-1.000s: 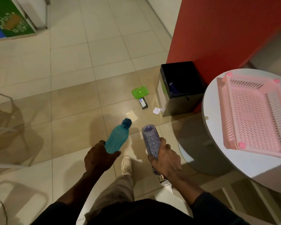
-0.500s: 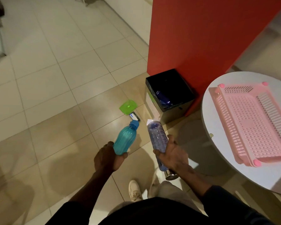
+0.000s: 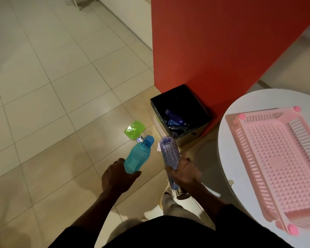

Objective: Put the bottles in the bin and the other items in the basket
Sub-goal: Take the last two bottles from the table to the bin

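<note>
Two bottles held out over the tiled floor (image 3: 61,97) near the middle of the frame: left hand (image 3: 117,178) wrapped around the base of a teal bottle (image 3: 138,156) with a blue cap pointing up and right, right hand (image 3: 184,173) curled around the middle of a clear purple-tinted bottle (image 3: 169,153), its metal end sticking out below the wrist. Just beyond the bottles, toward centre frame, a black bin (image 3: 195,104) standing on the floor against the foot of a red wall (image 3: 222,42), with dark blue bottles (image 3: 174,116) already lying inside. Left of the bin, on the tiles, a green lidded container (image 3: 134,130), and touching its lower edge a small item, too hidden by the teal cap to name. Right edge of the frame taken up by a round white table (image 3: 229,158) carrying a pink perforated basket (image 3: 279,158), nothing visible in it. Bottom centre: dark sleeves, light trousers and one pale shoe (image 3: 166,191) between the arms
</note>
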